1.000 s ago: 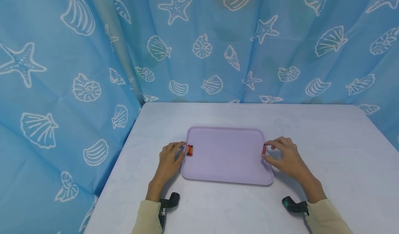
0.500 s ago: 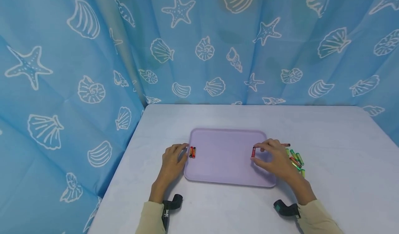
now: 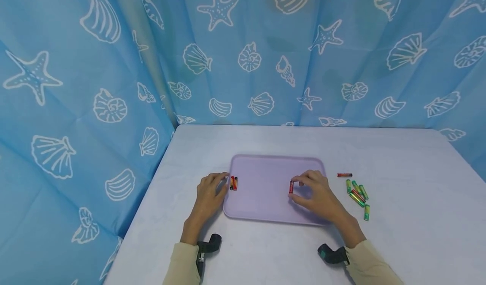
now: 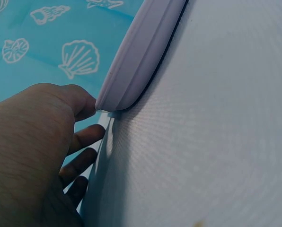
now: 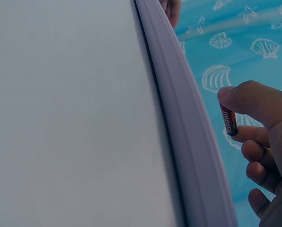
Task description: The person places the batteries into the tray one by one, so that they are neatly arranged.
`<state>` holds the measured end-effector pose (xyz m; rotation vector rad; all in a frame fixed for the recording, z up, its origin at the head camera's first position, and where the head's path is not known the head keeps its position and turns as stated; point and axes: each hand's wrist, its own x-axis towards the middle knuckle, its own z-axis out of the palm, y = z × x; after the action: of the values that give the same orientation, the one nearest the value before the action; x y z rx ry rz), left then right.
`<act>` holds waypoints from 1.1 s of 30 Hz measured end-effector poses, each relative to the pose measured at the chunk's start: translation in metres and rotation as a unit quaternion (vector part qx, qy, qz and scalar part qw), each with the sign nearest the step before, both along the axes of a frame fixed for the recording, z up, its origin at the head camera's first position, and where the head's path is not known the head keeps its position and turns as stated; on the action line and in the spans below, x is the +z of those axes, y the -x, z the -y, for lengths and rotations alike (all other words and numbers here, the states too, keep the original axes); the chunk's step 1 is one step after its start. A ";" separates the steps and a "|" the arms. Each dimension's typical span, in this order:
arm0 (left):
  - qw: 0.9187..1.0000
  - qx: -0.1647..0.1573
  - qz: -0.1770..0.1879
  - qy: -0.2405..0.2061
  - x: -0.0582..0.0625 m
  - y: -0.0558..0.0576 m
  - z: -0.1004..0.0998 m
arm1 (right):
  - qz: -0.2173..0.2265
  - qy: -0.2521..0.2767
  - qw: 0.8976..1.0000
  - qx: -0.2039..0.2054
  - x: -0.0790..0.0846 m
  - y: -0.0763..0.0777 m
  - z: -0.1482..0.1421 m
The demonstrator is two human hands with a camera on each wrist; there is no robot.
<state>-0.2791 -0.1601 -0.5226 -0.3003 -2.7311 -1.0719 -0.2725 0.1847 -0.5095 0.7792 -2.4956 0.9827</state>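
Note:
Between thumb and index finger, my right hand (image 3: 317,194) pinches a red battery (image 3: 291,187) by its two ends, over the right half of the lilac tray (image 3: 265,211). The right wrist view shows this battery (image 5: 228,119) upright, with dark lettering bands, above the level of the tray's rim (image 5: 198,127). Two red-and-yellow batteries (image 3: 233,183) lie side by side at the tray's left edge. Beside them, my left hand (image 3: 208,194) rests at the tray's left rim with relaxed fingers. In the left wrist view, its thumb (image 4: 84,101) is right at the rim.
To the right of the tray, several green batteries (image 3: 366,212) and a red one lie in a loose group on the white tabletop (image 3: 410,171). Another red battery (image 3: 344,175) lies just behind them. A blue shell-print curtain (image 3: 228,82) closes off the back and left.
My right hand has carried the red battery leftward from the tray's right edge inward over the tray, uncovering the batteries on the right. The left hand stays at the left rim.

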 end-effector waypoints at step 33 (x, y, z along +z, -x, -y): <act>1.000 -0.001 -0.003 -0.007 0.002 -0.001 -0.001 | 0.049 -0.005 0.998 0.032 -0.001 0.014 0.084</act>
<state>-0.2779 -0.1590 -0.5210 -0.3045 -2.7176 -1.0881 -0.2865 0.1010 -0.5102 0.8383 -2.5740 1.0552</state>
